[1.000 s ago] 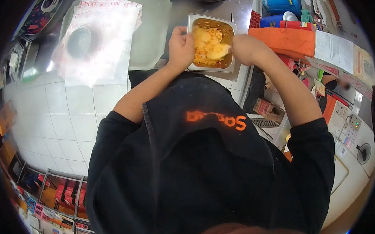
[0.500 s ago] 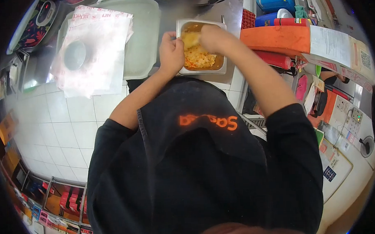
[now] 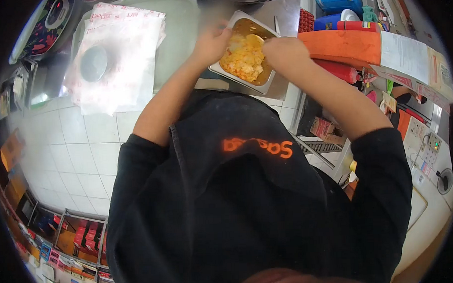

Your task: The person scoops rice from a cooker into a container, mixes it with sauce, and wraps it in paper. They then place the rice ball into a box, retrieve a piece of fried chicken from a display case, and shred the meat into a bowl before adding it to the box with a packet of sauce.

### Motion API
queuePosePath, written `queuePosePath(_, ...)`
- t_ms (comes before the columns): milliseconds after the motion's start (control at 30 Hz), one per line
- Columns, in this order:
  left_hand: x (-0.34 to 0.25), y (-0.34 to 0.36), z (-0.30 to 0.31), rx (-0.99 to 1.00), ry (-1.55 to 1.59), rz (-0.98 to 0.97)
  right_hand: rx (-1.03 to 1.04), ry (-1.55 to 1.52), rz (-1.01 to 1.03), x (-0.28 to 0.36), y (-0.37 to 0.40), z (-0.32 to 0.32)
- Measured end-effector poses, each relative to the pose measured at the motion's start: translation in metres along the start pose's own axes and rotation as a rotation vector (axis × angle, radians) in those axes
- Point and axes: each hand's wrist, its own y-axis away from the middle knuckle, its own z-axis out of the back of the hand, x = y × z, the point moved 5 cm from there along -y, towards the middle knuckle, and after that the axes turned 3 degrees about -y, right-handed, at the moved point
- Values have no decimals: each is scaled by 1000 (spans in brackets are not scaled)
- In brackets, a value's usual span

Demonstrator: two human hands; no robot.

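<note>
A rectangular metal pan [image 3: 270,86] sits at an angle on the counter in front of me. Inside lies a mound of yellow and orange food [image 3: 243,60] that looks like rice. My left hand [image 3: 214,44] is closed on the pan's left rim, thumb over the edge. Above the right side of the pan, my right hand [image 3: 286,54] is closed round what looks like a spoon [image 3: 255,39]. The spoon's rounded end is at the food; its handle is hidden in my fist.
Left of the pan, a pale tray [image 3: 180,23] carries red-printed paper sheets [image 3: 129,70] with a round metal bowl [image 3: 95,63] on top. A floral-patterned appliance [image 3: 45,30] stands at the far left. To the right runs an orange ledge [image 3: 340,45], with a blue container [image 3: 337,0] behind.
The pan has turned from straight to slanted, with my left hand still at its rim. My right hand has moved right and down, and the food is more heaped.
</note>
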Motion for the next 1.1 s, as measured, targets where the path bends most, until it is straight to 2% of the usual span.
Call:
queuePosePath(67, 4, -1, 0, 3, 22, -20, 84, -97, -17, -3, 2, -12)
queuePosePath(133, 7, -1, -5, 23, 64, -52, 233, -340, -44, -6, 6, -42)
queuePosePath(167, 13, 1, -4, 4, 115, -78, 239, -337, -53, -5, 6, -48)
queuePosePath(233, 20, 6, -8, -18, 165, -107, 193, -611, -15, 7, 0, -58)
queuePosePath(267, 22, 14, -8, -84, 206, -82, 151, -767, 30, 11, -8, -61)
queuePosePath(300, 23, 21, -7, -151, 244, -60, 148, -771, 31, 10, -9, -64)
queuePosePath(367, 14, 30, -7, -157, 300, -76, 430, -1164, -359, 0, -7, -70)
queuePosePath(400, 11, 33, -6, -157, 362, -81, 489, -1213, -423, -5, 0, -61)
queuePosePath(500, 19, 32, -7, -167, 370, -153, 506, -1193, -428, -35, 3, -43)
queuePosePath(533, 21, 33, -9, -165, 365, -159, 445, -1120, -412, -45, 2, -35)
queuePosePath(567, 19, 34, -9, -172, 374, -169, 437, -1128, -409, -49, -9, -52)
queuePosePath(633, 17, 33, -10, -184, 372, -188, -66, -695, 12, -45, -48, -64)
queuePosePath(667, 17, 32, -12, -214, 421, -181, 36, -511, 9, -19, -39, -44)
queuePosePath(700, 18, 33, -11, -252, 465, -173, 22, -515, 29, -7, -29, -46)
queuePosePath(733, 17, 35, -5, -264, 237, -141, 3, -528, -101, -2, -24, -53)
queuePosePath(767, 19, 35, -3, -303, 148, -201, -23, -547, -218, 2, -23, -56)
queuePosePath(833, 16, 36, -2, -375, -18, -260, 149, -409, -36, 2, -17, -44)
queuePosePath(867, 38, 29, -10, -300, 97, -123, 160, -428, -74, -6, -12, -37)
queuePosePath(900, 33, 31, -12, -301, 171, -108, 172, -445, -122, -14, -5, -32)
queuePosePath(933, 26, 34, -12, -296, 249, -98, 128, -453, -139, -20, -1, -26)
queuePosePath(1033, 22, 28, -3, -275, 89, -58, 15, -485, -183, -14, 13, 0)
queuePosePath(1100, 11, 34, 19, -264, 102, -54, -49, -516, -197, 0, 12, -1)
